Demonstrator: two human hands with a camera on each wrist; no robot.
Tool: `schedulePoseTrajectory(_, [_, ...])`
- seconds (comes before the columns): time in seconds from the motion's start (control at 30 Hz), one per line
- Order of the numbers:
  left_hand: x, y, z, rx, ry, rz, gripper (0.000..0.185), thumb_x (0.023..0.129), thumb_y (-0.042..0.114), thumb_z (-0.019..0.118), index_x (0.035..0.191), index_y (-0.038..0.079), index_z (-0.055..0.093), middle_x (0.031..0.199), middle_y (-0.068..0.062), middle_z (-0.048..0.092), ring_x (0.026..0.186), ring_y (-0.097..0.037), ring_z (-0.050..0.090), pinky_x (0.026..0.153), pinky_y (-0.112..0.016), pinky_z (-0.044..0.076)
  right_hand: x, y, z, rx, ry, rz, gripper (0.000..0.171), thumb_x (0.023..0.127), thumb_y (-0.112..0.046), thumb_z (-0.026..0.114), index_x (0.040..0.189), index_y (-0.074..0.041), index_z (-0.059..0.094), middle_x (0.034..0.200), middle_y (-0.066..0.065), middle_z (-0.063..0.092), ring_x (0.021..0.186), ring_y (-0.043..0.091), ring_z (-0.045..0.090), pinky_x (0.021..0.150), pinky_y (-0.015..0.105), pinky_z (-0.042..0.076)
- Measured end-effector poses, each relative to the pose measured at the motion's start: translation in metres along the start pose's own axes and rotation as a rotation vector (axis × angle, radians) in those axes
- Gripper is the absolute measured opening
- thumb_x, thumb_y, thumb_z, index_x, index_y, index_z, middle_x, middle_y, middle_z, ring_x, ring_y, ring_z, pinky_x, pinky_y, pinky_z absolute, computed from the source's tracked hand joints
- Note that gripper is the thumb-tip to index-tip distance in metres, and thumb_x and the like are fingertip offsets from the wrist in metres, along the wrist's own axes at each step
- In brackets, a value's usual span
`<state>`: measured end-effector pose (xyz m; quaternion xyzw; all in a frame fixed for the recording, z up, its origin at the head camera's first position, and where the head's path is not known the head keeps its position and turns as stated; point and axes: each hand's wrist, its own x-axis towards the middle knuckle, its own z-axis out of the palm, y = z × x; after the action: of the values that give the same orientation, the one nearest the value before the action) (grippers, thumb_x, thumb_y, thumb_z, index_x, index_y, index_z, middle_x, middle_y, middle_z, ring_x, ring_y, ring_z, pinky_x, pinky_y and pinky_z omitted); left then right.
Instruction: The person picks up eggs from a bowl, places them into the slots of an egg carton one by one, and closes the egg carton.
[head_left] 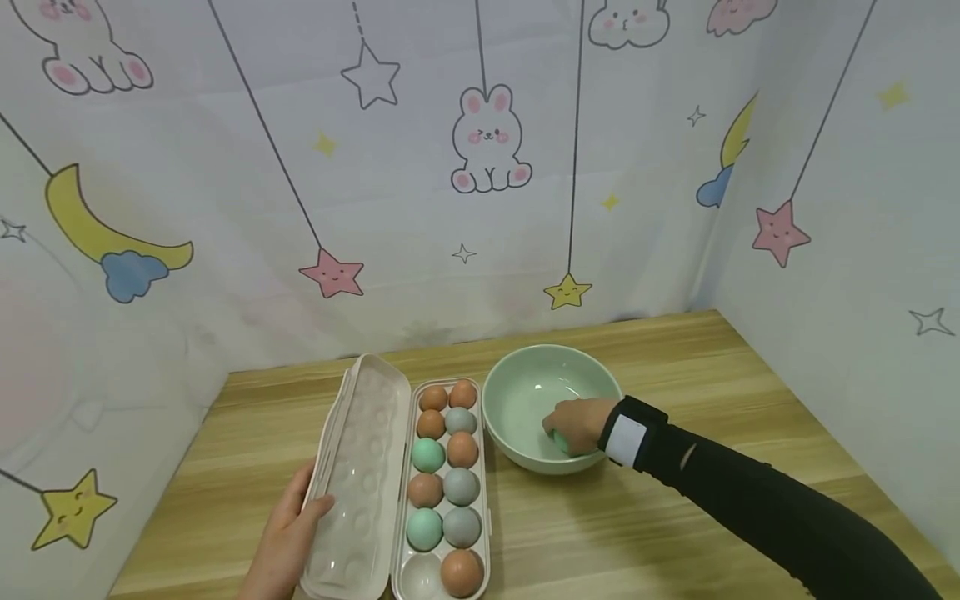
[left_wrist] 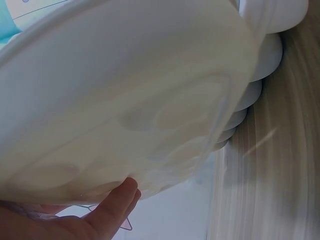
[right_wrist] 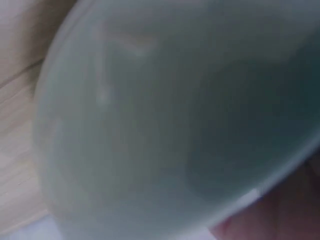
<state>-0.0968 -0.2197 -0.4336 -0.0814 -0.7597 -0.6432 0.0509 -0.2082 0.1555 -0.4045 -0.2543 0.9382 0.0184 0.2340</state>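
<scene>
An open white egg box [head_left: 487, 508] lies on the wooden table, and its tray holds several brown, grey and green eggs [head_left: 462, 450]. One front-left cup [head_left: 420, 575] is bare. The clear lid [head_left: 360, 475] lies flat to the left. My left hand [head_left: 294, 525] rests against the lid's left edge with its thumb on the rim; the left wrist view shows a straight finger [left_wrist: 117, 200] touching the lid [left_wrist: 130, 90]. My right hand [head_left: 576, 423] reaches into the pale green bowl [head_left: 517, 400] and grips a green egg [head_left: 558, 442] near the bottom. The right wrist view shows only the blurred bowl [right_wrist: 165, 125].
The bowl stands just right of the egg box. Printed cloth walls with rabbits, stars and moons close in the table [head_left: 712, 392] at the back, left and right. Bare wood shows right of the bowl and in front of it.
</scene>
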Motion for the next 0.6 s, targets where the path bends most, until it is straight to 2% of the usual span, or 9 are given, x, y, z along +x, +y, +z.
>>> schedulePoseTrajectory(0.17, [-0.002,0.001,0.0,-0.012,0.01,-0.018,0.047,0.093,-0.006,0.04,0.14,-0.008,0.03,0.117,0.018,0.051,0.103,0.002,0.049,0.082,-0.013,0.041,0.001,0.001,-0.003,-0.013,0.046,-0.077,0.031,0.081,-0.01,0.068,0.112,-0.013,0.064,0.095,0.0,0.055,0.083,0.015,0.05,0.079,0.034,0.045])
schedulePoseTrajectory(0.37, [-0.002,0.001,0.0,-0.008,0.001,-0.015,0.047,0.094,-0.006,0.04,0.14,-0.01,0.029,0.119,0.014,0.05,0.103,0.003,0.048,0.082,-0.012,0.04,-0.007,-0.003,-0.011,-0.006,0.135,-0.166,0.028,0.076,-0.017,0.068,0.103,-0.017,0.062,0.09,-0.002,0.049,0.074,0.013,0.048,0.067,0.03,0.043])
schedulePoseTrajectory(0.6, [-0.001,0.004,0.001,-0.011,-0.008,-0.046,0.05,0.094,-0.004,0.04,0.143,-0.007,0.027,0.118,0.019,0.049,0.103,0.001,0.049,0.081,-0.014,0.042,-0.024,-0.017,-0.019,-0.003,0.26,-0.226,0.026,0.077,-0.02,0.063,0.103,-0.02,0.061,0.093,-0.002,0.045,0.066,0.013,0.047,0.062,0.029,0.04])
